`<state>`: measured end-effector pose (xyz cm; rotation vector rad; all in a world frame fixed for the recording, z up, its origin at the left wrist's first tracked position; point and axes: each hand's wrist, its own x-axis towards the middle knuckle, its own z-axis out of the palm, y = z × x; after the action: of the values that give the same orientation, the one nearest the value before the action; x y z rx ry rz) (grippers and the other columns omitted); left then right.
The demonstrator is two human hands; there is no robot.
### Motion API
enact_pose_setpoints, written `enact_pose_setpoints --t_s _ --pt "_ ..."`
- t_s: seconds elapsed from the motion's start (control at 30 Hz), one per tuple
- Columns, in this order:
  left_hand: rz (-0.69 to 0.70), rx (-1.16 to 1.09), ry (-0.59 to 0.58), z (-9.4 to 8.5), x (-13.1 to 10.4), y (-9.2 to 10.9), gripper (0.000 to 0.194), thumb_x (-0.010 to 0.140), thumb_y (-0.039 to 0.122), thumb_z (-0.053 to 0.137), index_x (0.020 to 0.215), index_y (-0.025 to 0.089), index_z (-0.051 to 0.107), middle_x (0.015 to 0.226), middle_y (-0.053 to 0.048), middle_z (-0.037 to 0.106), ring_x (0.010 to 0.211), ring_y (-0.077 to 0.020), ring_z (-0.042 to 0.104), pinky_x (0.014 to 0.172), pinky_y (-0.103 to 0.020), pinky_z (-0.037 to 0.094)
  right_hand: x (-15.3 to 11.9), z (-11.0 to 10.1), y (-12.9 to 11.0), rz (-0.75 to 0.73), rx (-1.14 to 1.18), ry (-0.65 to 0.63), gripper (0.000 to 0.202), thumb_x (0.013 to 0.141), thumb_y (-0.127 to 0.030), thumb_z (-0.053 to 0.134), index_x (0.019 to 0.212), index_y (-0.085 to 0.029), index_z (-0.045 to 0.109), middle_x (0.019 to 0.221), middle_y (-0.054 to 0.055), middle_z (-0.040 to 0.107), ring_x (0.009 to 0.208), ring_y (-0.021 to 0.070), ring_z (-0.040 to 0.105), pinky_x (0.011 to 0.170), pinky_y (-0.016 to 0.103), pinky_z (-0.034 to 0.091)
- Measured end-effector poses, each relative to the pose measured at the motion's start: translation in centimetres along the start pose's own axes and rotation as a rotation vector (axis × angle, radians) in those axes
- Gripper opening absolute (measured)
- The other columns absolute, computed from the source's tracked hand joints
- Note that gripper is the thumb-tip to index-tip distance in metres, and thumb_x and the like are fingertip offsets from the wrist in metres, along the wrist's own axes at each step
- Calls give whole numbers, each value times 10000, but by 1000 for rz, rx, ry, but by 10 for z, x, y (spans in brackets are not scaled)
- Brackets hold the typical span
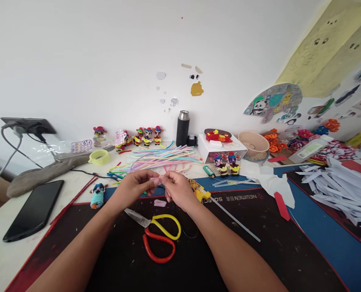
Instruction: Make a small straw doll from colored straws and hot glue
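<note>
Both hands meet above the black mat [122, 259]. My left hand [137, 185] pinches one side of a small pink piece [154, 181], and the fingertips of my right hand [176, 187] close on its other side. Just below them a second pink piece [160, 202] lies on the mat. Scissors [150, 222] with one yellow and one red handle lie open under the hands, blades to the left. A thin dark thread or wire [189, 237] curves down near my right hand. Beyond the hands are pastel fuzzy stems [165, 158].
On the left are a phone [34, 211], a small blue figure [98, 196] and driftwood [46, 172]. A yellow glue gun [202, 194] lies right of the hands. Farther back stand a black flask [183, 129] and a white box [204, 152]. White paper strips [341, 194] pile up at right.
</note>
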<state>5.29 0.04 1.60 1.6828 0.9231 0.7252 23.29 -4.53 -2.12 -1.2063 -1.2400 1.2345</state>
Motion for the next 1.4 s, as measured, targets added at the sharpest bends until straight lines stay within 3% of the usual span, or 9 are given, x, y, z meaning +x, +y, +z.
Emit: enact_pose_setpoints --t_s 0.13,0.4,0.63,0.77,1.1,1.4 --pt "-19 -60 -14 -6 -1 7 476 722 622 854 902 193 755 847 -58 779 669 -186 676 634 -311 586 0 0 -1 -13 15 2 364 947 -568 643 851 -224 573 443 -107 459 360 115 469 421 230 347" --pt "20 -1 12 0 -1 -1 502 727 655 836 902 188 773 722 -29 740 592 -177 666 575 -292 574 -3 1 -3 -25 -37 -24 353 982 -550 610 848 -225 579 454 -92 495 363 110 466 427 227 362" --pt "-50 -105 109 -3 0 4 469 669 599 904 835 184 762 655 -28 727 576 -173 663 565 -287 577 -4 1 -6 -8 74 -61 357 967 -569 619 959 -212 612 554 -74 575 376 97 474 412 221 346" --pt "-78 -129 93 -1 1 7 501 648 649 894 769 188 738 652 -38 729 565 -177 664 547 -294 581 -3 3 2 -56 -51 -45 280 969 -505 652 1037 -234 634 614 -62 605 422 107 499 451 232 386" --pt "-162 -211 4 -2 4 1 500 596 620 928 685 179 710 613 -19 696 494 -146 626 478 -257 533 -8 5 -2 -124 -219 -6 275 989 -495 624 879 -244 637 591 -33 583 512 152 531 520 256 369" --pt "-115 -221 44 4 3 0 477 648 601 916 754 175 729 656 -17 708 564 -154 645 540 -268 548 -5 3 2 -89 -184 -17 270 1001 -493 614 899 -244 631 583 -46 580 467 134 509 499 247 365"
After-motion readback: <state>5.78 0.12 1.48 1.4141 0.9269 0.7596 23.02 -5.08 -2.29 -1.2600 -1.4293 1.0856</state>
